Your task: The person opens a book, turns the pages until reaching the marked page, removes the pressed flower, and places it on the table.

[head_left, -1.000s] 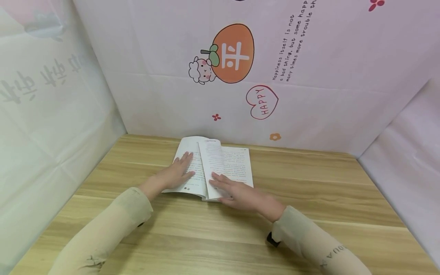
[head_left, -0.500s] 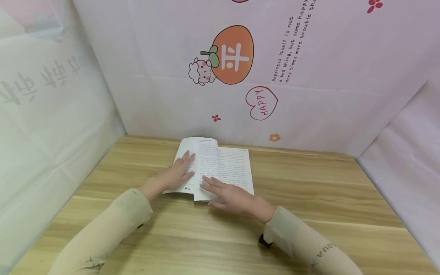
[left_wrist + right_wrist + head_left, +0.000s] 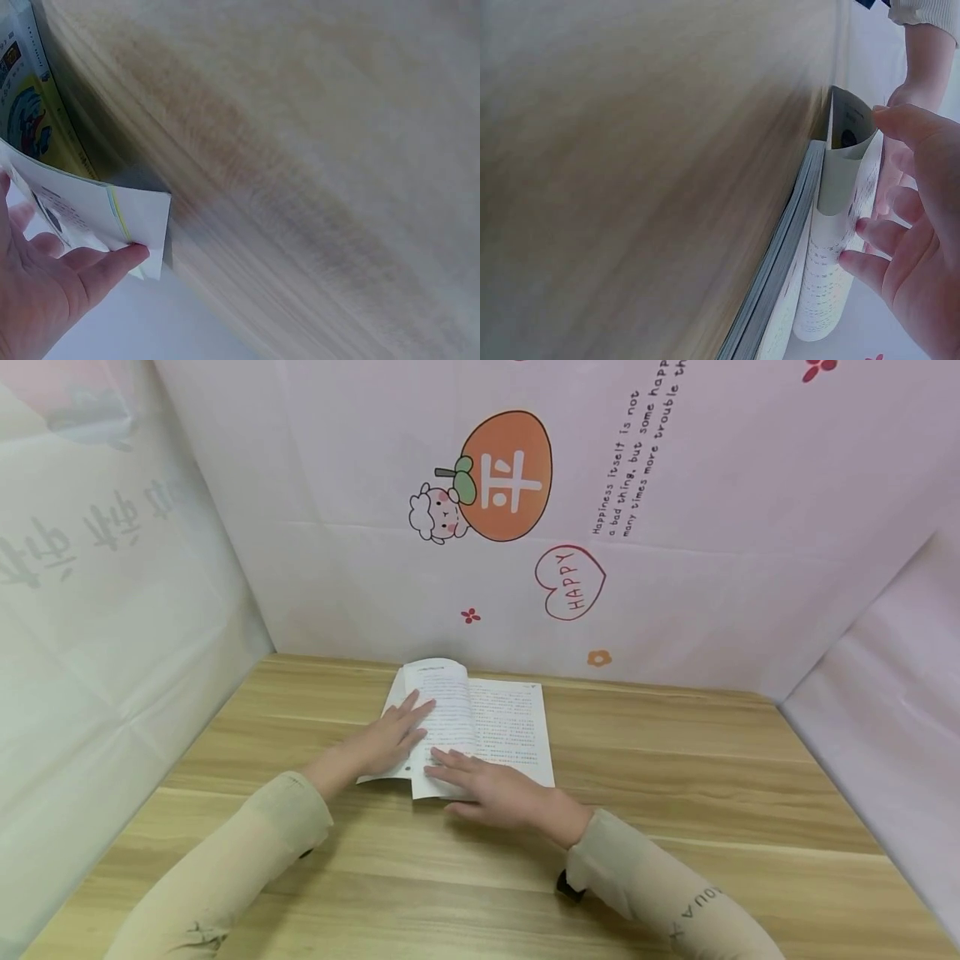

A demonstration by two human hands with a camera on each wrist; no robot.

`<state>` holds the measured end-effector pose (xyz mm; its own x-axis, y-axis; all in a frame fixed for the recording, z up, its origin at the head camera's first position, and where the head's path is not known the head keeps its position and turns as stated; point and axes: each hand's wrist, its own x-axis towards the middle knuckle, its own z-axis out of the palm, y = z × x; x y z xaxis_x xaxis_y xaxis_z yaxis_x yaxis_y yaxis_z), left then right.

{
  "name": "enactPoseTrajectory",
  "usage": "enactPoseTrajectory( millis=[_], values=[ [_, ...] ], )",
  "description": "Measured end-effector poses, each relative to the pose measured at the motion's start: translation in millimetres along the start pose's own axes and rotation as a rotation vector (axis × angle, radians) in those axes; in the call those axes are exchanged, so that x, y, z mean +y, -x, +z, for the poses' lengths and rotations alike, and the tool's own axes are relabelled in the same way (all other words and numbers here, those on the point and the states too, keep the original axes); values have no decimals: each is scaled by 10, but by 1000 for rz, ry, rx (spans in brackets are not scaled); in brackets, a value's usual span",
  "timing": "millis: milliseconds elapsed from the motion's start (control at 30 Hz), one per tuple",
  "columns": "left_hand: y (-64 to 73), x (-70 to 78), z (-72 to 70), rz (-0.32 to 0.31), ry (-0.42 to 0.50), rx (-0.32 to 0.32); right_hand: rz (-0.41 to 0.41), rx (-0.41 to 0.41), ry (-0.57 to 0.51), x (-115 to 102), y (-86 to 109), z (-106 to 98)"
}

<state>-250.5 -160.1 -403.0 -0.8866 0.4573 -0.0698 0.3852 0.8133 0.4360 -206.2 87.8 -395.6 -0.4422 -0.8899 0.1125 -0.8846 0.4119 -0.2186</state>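
A paperback book [image 3: 517, 727] lies spread on the wooden table near the back wall. One printed leaf [image 3: 442, 689] curves over toward the left side. My left hand [image 3: 386, 742] rests on the left page with fingers spread, the leaf's edge meeting its fingertips. Over the leaf's lower part, my right hand [image 3: 491, 787] presses with extended fingers. In the left wrist view, a colourful yellow and blue cover [image 3: 37, 124] shows beneath the raised white flap under my left hand [image 3: 45, 289]. The right wrist view has my right hand's fingertips [image 3: 855, 262] against the bowed leaf [image 3: 825, 289].
The wood-grain table [image 3: 420, 885] extends in front of the book and to both sides. Behind it stands a white printed sheet wall [image 3: 360, 577], with similar sheets at left [image 3: 112, 635] and right [image 3: 892, 693].
The leaf has swung from near the middle leftward over the left page, up to my left fingers. My right hand has moved left with it; the left hand has hardly moved.
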Motion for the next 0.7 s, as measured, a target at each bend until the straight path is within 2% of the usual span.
enactPoseTrajectory(
  millis=[333,700],
  values=[
    [-8,37,11,5,-25,-18,20,-40,13,-71,-102,-30],
    [-53,38,27,67,-115,-43,-4,-32,-7,-104,-192,-44]
  ],
)
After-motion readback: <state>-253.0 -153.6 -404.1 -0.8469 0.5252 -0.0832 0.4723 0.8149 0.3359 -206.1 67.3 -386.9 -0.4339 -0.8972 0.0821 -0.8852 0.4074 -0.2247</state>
